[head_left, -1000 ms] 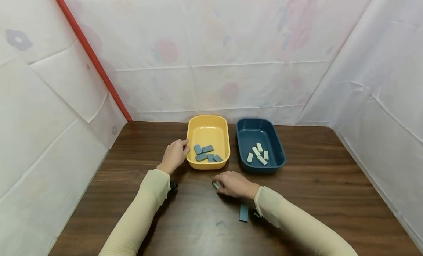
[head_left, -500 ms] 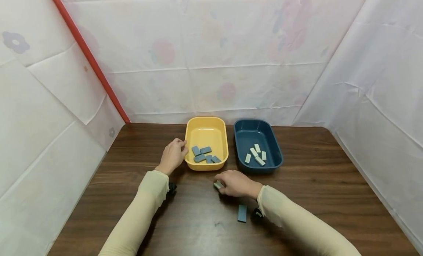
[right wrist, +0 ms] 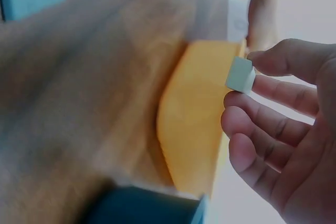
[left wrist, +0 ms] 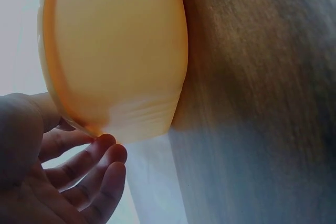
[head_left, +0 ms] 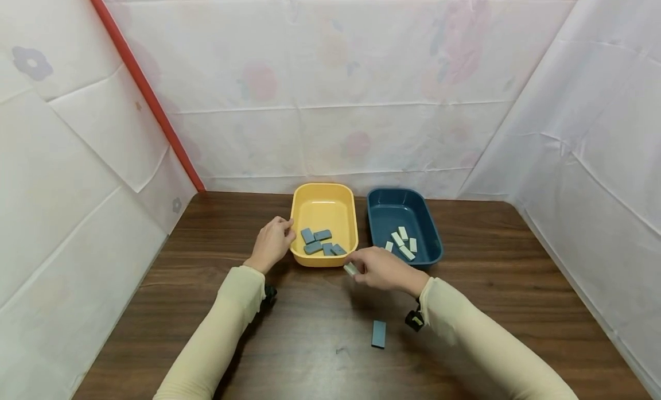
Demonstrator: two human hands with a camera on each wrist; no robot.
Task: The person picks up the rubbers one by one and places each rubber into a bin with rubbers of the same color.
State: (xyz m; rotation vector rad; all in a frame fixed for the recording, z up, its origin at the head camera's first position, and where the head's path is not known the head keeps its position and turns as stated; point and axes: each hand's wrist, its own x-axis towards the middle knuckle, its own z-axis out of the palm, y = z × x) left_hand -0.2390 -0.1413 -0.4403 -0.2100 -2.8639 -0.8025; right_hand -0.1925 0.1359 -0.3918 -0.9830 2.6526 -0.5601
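Note:
My right hand (head_left: 384, 268) pinches a small pale green block (right wrist: 240, 75) between thumb and fingertips, lifted over the table in front of the two bins. On the left, my left hand (head_left: 271, 244) holds the rim of the yellow bin (left wrist: 121, 40) at its near left side, thumb and fingers on either side of the edge. Several flat blue-grey blocks (head_left: 312, 247) lie inside that bin. The dark blue bin (head_left: 397, 197) beside it contains several pale blocks (head_left: 407, 252), one partly covered by my right hand. A single blue-grey block (head_left: 378, 334) lies on the table, nearer to me.
Both bins stand side by side at the back of the dark wooden table (head_left: 289, 354), with a narrow gap between them. White patterned sheeting (head_left: 310, 142) hangs behind and along both sides. A red strip (head_left: 144, 90) runs down the left rear corner.
My right hand has raised the pale block from the table and moved away from me, slightly right, toward the bins. My left hand stays at the yellow bin's rim.

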